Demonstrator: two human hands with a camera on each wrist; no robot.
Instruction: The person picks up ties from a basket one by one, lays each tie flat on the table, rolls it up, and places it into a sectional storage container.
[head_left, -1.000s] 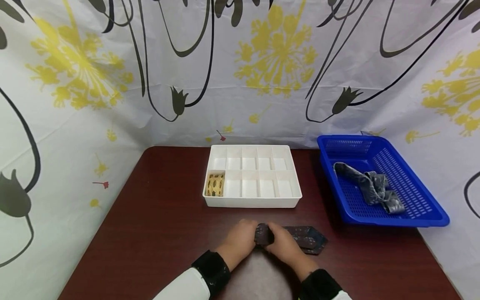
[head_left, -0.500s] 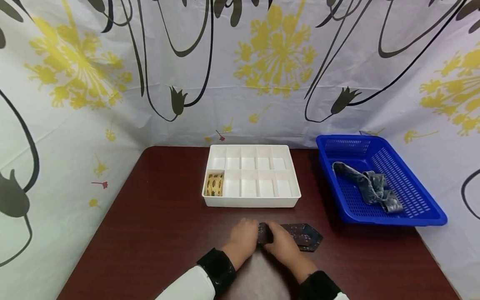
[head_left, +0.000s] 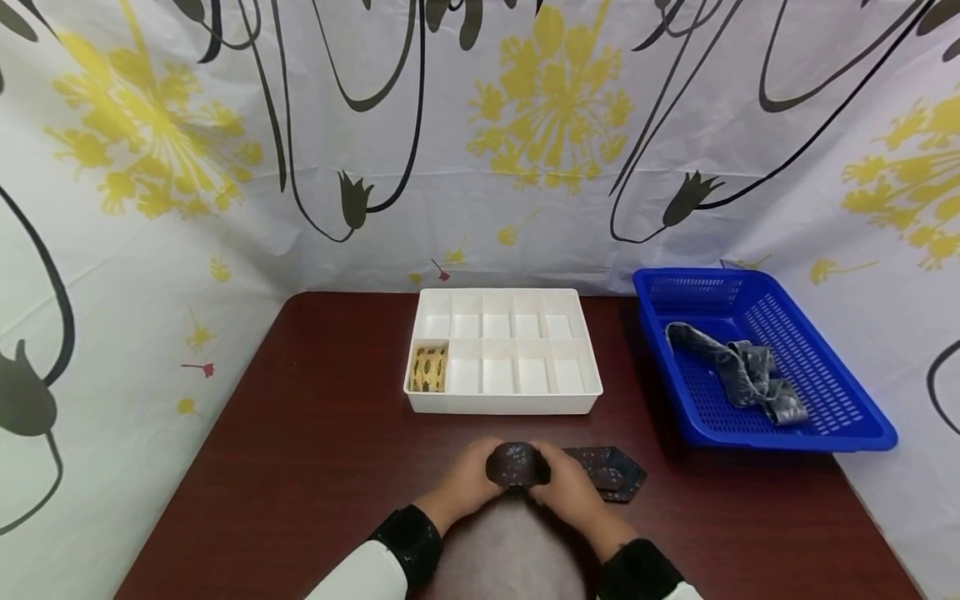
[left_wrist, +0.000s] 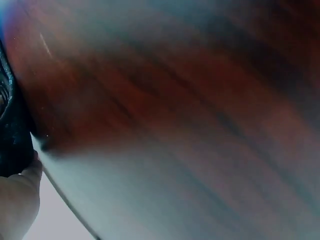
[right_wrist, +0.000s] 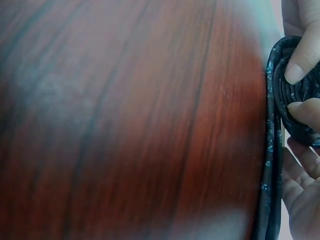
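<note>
Close in at the near edge of the dark wooden table (head_left: 300, 467), both hands were on the job: the left hand (head_left: 467, 483) and the right hand (head_left: 564, 492) had their fingers curled round a dark patterned necktie (head_left: 516, 465), most of it wound into a tight coil held between them just above the tabletop. The right wrist view showed fingertips (right_wrist: 296, 72) pinching the face of that coil, layers stacked neatly, with the loose strip running along the table edge. The unrolled tail, ending in its pointed tip (head_left: 611, 473), lay flat on the wood just to the right of the hands. To do this step well, I'd judge the roll needed even tension, edges kept level so the coil didn't cone out, and the tail fed straight rather than skewed. Further back sat a white divided organizer box (head_left: 592, 379), a rolled tan patterned tie (head_left: 430, 368) tucked in its front left compartment, the other compartments bare. Off to the right, a blue plastic basket (head_left: 862, 429) held a crumpled grey tie (head_left: 742, 375), and behind it all hung the floral curtain (head_left: 555, 125).
</note>
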